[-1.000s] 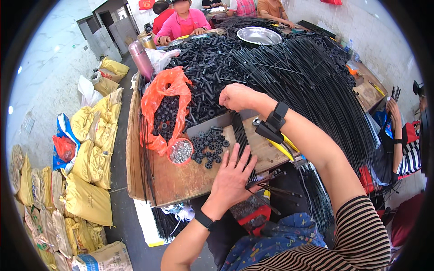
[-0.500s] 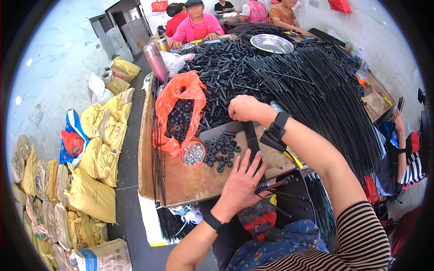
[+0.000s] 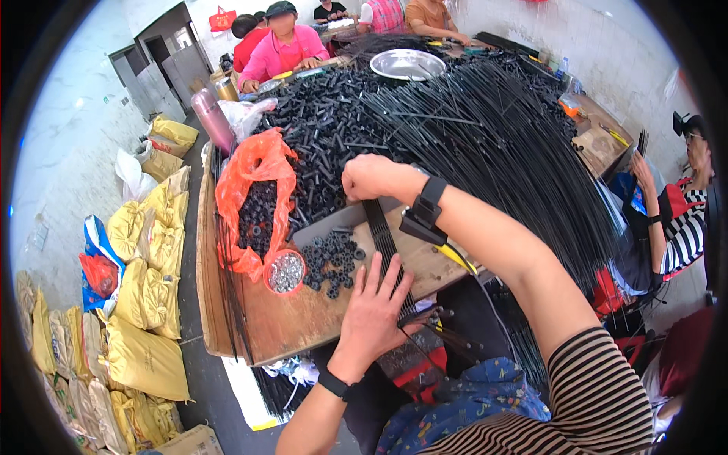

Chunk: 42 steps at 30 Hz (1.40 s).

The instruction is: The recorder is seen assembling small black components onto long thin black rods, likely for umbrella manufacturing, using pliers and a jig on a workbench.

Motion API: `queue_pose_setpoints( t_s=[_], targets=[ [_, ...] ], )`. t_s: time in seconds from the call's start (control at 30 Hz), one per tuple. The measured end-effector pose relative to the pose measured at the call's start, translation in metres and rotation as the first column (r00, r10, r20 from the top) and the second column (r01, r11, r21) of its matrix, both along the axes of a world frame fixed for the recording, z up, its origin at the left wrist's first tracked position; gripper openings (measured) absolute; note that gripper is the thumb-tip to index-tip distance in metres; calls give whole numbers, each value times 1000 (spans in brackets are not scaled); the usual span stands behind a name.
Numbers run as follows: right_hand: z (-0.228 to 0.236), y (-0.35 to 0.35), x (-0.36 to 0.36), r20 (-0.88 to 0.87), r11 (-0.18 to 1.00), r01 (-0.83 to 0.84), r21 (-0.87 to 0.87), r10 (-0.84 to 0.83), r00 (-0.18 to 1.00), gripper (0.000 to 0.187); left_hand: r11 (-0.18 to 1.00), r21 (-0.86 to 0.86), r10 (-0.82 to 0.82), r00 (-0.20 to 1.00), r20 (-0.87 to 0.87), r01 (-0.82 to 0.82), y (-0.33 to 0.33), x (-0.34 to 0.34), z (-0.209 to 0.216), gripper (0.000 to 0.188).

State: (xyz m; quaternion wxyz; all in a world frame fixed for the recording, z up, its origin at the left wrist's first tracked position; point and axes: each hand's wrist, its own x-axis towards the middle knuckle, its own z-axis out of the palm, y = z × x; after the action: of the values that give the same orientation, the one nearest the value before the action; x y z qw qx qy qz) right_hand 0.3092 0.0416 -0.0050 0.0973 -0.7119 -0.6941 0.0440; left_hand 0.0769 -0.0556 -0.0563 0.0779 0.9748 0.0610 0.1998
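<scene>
Flat on a row of thin black rods [image 3: 381, 231] lies my left hand [image 3: 369, 309], its fingers stretched out. The rods slant across the wooden tabletop, and their lower ends stick out past its front edge by my left thumb. My right hand [image 3: 377, 177] is closed at the far end of the rods, beside the heap of black tubular parts [image 3: 326, 114]. Its fingertips point down and are hidden, so what they pinch cannot be made out. Left of the rods sit small black ring-shaped nuts [image 3: 331, 258] and a red tub [image 3: 285, 271] of shiny metal bits.
An orange plastic bag [image 3: 262, 163] of black parts stands left of the heap. A large sheaf of black rods [image 3: 516, 159] covers the right side. A metal bowl [image 3: 408, 64] and a pink flask [image 3: 213, 121] stand farther back. Yellow sacks [image 3: 144, 356] line the left wall; other people sit around.
The whole scene has shifted left in the picture as my head turned. My left hand stays flat on the rods, and my closed right hand stays at their far end.
</scene>
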Motion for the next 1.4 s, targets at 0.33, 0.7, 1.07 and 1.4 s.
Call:
queue_pose_setpoints(
  t_s=[0.33, 0.7, 1.07, 1.4],
  targets=[
    [-5, 8, -23, -76, 999, -40, 16, 41, 996, 21, 999, 41, 34, 999, -15, -34, 1, -1, 3, 70],
    [3, -5, 10, -89, 981, 129, -146, -143, 986, 16, 999, 29, 31, 1000, -7, -30, 1, -3, 3, 69],
    [1, -9, 21, -266, 980, 152, -128, -181, 947, 16, 999, 19, 33, 999, 22, -33, -2, -2, 2, 65],
    [-1, -6, -18, -5, 984, 96, 151, -97, 995, 24, 999, 19, 45, 999, 4, -45, 0, -4, 3, 66]
  ],
)
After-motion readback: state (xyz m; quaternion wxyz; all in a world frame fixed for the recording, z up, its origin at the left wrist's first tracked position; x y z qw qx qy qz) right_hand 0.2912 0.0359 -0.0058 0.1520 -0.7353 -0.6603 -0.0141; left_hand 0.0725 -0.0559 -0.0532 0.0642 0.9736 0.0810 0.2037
